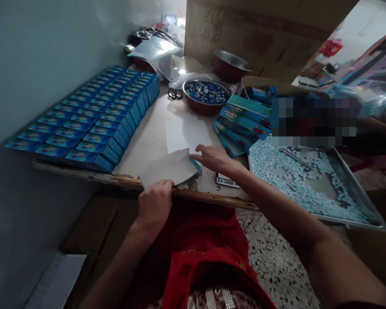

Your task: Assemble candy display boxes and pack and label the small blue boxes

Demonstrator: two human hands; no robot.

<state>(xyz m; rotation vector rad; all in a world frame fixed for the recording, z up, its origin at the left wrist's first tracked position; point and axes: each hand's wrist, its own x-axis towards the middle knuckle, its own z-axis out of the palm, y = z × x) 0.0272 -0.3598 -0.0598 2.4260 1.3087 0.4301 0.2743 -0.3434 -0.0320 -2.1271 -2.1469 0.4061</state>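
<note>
My left hand (154, 205) grips the near edge of a flat, unfolded box blank (170, 168), grey side up with a teal edge showing, at the table's front edge. My right hand (214, 158) rests on the blank's right corner, fingers curled around it. Just right of this hand lies a small digital scale (227, 182), partly hidden by my wrist. A loose stack of flat teal cartons (242, 124) leans beyond my right hand.
Rows of filled blue boxes (93, 116) cover the table's left side along the wall. A red bowl of wrapped candies (206, 95), scissors (174, 93), a second bowl (230, 65) and a large cardboard box (260, 34) stand behind. A metal tray of pale blue pellets (309, 184) sits right.
</note>
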